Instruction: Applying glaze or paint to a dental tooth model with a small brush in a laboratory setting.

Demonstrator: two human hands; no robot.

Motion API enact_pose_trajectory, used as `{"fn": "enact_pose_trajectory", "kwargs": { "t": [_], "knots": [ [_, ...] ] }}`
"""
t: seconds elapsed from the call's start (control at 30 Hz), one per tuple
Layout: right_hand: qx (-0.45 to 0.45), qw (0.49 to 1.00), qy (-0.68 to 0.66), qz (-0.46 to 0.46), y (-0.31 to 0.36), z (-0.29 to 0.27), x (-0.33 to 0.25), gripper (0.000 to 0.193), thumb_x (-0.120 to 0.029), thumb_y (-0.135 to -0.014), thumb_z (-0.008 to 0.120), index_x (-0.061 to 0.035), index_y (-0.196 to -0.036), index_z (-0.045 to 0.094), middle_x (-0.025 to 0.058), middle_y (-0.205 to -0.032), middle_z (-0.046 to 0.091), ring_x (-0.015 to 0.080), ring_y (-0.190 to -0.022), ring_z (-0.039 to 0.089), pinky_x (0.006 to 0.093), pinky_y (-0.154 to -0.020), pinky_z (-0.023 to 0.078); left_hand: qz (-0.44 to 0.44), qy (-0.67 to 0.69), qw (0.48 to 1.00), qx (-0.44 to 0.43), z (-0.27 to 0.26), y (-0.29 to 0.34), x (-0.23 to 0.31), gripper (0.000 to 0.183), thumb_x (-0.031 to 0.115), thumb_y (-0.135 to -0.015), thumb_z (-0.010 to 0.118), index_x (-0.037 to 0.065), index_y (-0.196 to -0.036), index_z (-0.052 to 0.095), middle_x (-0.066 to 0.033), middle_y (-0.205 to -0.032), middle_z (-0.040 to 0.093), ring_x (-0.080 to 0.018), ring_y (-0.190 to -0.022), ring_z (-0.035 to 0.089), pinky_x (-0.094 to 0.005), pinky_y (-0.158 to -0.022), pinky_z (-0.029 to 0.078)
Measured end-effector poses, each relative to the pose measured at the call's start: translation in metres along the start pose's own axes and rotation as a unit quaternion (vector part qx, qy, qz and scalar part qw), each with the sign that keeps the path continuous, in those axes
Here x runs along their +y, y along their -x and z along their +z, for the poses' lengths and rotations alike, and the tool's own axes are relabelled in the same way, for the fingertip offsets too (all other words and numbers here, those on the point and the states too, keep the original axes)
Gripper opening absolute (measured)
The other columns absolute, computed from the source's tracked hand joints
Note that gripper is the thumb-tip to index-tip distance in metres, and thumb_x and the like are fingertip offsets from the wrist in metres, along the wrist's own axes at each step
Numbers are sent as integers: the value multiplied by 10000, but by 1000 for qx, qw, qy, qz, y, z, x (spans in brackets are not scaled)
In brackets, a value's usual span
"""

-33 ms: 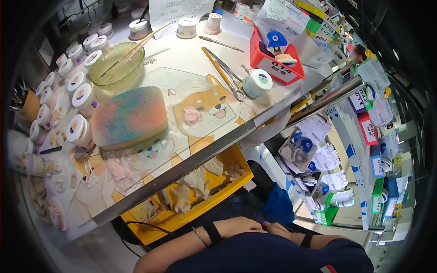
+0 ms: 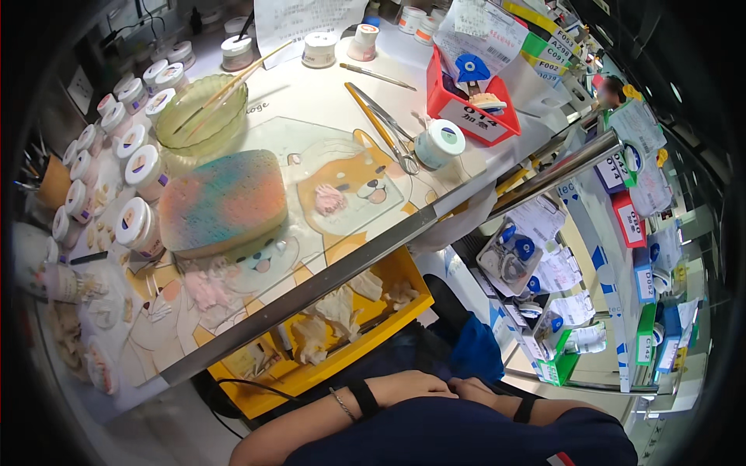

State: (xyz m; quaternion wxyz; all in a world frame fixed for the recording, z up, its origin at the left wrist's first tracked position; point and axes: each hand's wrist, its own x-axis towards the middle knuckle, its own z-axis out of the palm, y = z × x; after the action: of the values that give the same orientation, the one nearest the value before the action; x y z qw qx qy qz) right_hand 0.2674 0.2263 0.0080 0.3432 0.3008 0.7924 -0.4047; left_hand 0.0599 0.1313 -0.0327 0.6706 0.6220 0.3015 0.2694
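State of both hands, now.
Left hand: at the dark blue top, nothing visibly held; open or closed can't be told.
Right hand: beside the left, nothing visibly held; can't be told.

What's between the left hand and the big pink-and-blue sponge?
From the left hand up to the sponge, the head view shows dark fabric, a yellow drawer holding crumpled whitish tissues, the silver table edge, then a strip of clear flat sheet.

White worktable [image 2: 311, 288] (metal-edged) above an open yellow drawer [image 2: 365, 341]
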Motion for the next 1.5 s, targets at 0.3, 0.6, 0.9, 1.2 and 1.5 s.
{"fn": "enact_pose_trajectory", "kwargs": {
  "t": [0.3,0.6,0.9,1.2,1.5],
  "knots": [
    [-262,955,71,-116,-31,-33,9,363,-188,-834,571,35,-1119,554,278,-994,625,413,-977,599,439,-819,482,105,3,993,45,-3,9,-10,332,208,-970,431,20,-1220,545,-142,-1109,570,-263,-1089,537,-299,-935,411],
    [-300,948,39,-99,-53,-70,-22,327,-215,-863,554,8,-1102,572,262,-998,632,382,-974,618,424,-818,488,74,-32,992,102,-20,18,1,281,219,-934,446,3,-1021,604,-201,-1042,646,-330,-976,623,-357,-827,483],
    [-218,969,36,-108,-59,-65,-21,324,-216,-866,551,4,-1102,574,257,-996,634,377,-967,621,421,-815,490,120,-70,983,122,-29,32,0,310,234,-945,447,19,-1103,604,-203,-1123,619,-339,-1026,600,-367,-854,474],
    [-181,975,41,-124,-61,-63,-26,322,-218,-869,549,1,-1103,575,252,-994,637,373,-960,625,417,-811,492,54,-32,995,74,-53,12,-25,505,410,-991,391,-49,-1009,601,-154,-884,646,-216,-838,597,-334,-792,448],
    [-124,984,49,-118,-44,-34,-37,319,-220,-872,547,-3,-1104,577,247,-992,639,369,-953,628,414,-807,493,-42,-152,987,34,-42,-45,-51,372,287,-910,503,-23,-1084,612,-195,-1075,646,-272,-997,605,-382,-818,463]
  ]
}}
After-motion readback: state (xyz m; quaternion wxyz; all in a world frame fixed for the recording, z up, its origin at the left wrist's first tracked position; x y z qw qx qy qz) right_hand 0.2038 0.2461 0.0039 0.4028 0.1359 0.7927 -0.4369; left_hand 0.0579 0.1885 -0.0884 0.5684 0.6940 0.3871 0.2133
